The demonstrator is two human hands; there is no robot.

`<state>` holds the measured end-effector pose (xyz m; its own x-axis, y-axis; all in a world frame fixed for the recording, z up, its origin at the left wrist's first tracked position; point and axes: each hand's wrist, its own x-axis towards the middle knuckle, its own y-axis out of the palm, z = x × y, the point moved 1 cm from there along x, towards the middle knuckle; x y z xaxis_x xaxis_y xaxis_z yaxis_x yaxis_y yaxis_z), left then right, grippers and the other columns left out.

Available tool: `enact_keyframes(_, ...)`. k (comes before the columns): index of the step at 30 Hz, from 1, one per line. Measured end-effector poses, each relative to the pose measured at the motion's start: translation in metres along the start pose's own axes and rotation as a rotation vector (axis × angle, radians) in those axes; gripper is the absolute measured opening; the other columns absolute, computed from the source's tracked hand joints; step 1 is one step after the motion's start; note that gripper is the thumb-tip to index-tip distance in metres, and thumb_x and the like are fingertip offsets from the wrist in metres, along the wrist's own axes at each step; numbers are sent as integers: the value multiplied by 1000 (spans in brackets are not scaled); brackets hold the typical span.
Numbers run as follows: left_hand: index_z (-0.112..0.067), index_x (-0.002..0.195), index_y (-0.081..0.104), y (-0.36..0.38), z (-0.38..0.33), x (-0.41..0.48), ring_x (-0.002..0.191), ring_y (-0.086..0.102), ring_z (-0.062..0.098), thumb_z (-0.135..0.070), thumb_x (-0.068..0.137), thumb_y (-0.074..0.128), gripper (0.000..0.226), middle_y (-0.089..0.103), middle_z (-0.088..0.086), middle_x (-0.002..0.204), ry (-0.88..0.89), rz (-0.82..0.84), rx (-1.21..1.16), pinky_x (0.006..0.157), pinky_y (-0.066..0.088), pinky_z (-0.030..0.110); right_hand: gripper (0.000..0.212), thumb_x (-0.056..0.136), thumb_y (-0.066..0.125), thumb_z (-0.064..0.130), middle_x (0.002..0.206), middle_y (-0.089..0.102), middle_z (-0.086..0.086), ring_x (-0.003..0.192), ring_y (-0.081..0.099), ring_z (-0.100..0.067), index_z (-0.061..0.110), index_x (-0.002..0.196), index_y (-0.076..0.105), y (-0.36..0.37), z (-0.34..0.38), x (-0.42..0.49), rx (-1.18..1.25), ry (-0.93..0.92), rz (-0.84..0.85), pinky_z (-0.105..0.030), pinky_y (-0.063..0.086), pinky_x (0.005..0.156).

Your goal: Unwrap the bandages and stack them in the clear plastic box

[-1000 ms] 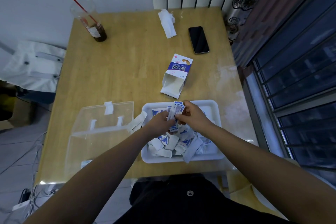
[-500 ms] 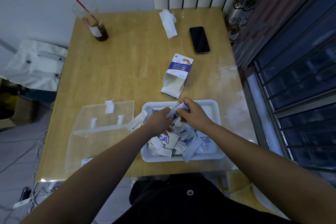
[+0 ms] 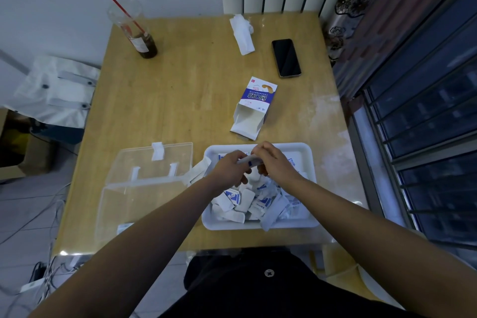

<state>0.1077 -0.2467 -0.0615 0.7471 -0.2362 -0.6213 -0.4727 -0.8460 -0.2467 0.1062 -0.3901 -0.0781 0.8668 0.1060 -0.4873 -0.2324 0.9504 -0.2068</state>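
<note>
1 head-worn wide-angle camera looking forward and down across wooden table point(image 3: 196, 100), sitting close above clear plastic box point(image 3: 154, 196) and white tray point(image 3: 307, 152) at near edge, window point(image 3: 426, 111) framing right side.

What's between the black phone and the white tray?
An opened bandage carton lies between the phone and the white tray, open end toward the tray, seen in the head view.

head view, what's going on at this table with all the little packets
A person is unwrapping bandages. The left hand and the right hand both pinch one wrapped bandage above the white tray, which holds a heap of more wrapped ones. The clear plastic box stands open just left of the tray. An opened carton lies beyond the tray.
</note>
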Motion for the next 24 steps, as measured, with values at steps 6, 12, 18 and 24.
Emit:
enact_keyframes(6,-9,99,50,-19,3,-13,59,49,14,-11,95,45,7,60,6,78,54,-102,20,50,39,19,13,95,42,13,82,61,-8,63,50,-17,12,94,54,12,6,-3,-85,-50,68,-32,40,60)
enact_keyframes(12,-15,91,52,-57,17,-35,67,50,17,-14,93,45,7,61,-1,77,97,-176,251,58,37,29,17,101,41,15,71,64,-4,60,50,-17,5,95,54,47,23,-8,-200,-169,140,-25,40,57)
enact_keyframes(18,-14,89,69,-101,38,-67,80,57,18,-26,91,56,17,62,-1,83,191,-260,485,63,37,29,18,102,41,18,75,63,-13,52,44,-8,8,93,53,96,37,-16,-356,-245,169,-24,34,54)
enact_keyframes(24,-21,88,77,-137,69,-91,60,55,7,-29,87,66,14,67,-3,69,166,-319,561,50,35,15,11,99,48,18,68,68,0,54,53,-10,9,104,51,144,46,-29,-319,-245,217,-25,41,55)
